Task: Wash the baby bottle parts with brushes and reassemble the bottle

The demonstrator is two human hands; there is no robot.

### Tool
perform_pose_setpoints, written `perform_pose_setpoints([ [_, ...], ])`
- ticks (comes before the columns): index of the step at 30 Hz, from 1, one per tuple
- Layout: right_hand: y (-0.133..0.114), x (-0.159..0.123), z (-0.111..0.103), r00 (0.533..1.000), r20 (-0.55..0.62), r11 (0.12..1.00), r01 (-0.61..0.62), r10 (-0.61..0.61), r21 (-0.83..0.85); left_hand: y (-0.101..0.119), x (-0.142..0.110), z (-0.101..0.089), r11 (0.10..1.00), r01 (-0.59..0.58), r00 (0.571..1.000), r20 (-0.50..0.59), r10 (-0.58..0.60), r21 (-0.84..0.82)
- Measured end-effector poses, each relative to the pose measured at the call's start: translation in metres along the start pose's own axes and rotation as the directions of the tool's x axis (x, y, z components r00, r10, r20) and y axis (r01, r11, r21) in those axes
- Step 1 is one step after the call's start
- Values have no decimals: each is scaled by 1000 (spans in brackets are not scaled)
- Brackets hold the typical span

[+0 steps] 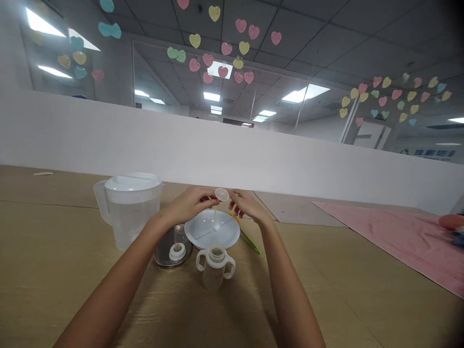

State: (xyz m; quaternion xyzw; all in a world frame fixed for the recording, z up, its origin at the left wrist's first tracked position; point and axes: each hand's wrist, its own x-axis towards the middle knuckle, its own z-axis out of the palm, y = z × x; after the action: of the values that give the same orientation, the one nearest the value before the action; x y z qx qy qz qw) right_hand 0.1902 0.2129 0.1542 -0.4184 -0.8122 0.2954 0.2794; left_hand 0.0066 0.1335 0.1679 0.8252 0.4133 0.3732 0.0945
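1. Small translucent plastic cap (222, 195) with a thin stem – held up between the hands, above a white plate (232, 237).
2. Left hand (186, 205) pinches it, closed on its edge, wrist bent inward.
3. Right hand (248, 205) curls just beside it – contact cannot be told.

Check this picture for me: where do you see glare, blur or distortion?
In the head view, the ceiling lights burn out white, the wide lens bends the long white partition, the right corners fall dark, the reddish object at the right edge looks blurred, while the left hand and right hand stay fairly sharp.
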Motion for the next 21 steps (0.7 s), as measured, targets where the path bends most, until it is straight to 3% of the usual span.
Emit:
perform_pose_setpoints([
  [2,-27,-21,-4,977,120,968,148,-174,201,6,-2,0,996,-17,998,51,21,-92],
  [3,-39,-31,-6,964,152,958,182,-219,222,8,-3,0,992,-18,997,69,26,-125],
  [7,-64,-60,-7,948,136,957,289,-287,10,10,-6,0,990,-2,991,134,21,-142],
  [11,-64,-65,-5,948,137,939,307,-287,-157,5,-5,4,992,-3,973,228,32,-127],
  [17,-57,-56,-3,950,197,936,283,-243,-209,-5,-1,10,987,12,949,313,39,-159],
  [21,-53,-50,0,951,226,928,267,-211,-261,-7,-2,7,988,74,936,350,-23,-132],
])
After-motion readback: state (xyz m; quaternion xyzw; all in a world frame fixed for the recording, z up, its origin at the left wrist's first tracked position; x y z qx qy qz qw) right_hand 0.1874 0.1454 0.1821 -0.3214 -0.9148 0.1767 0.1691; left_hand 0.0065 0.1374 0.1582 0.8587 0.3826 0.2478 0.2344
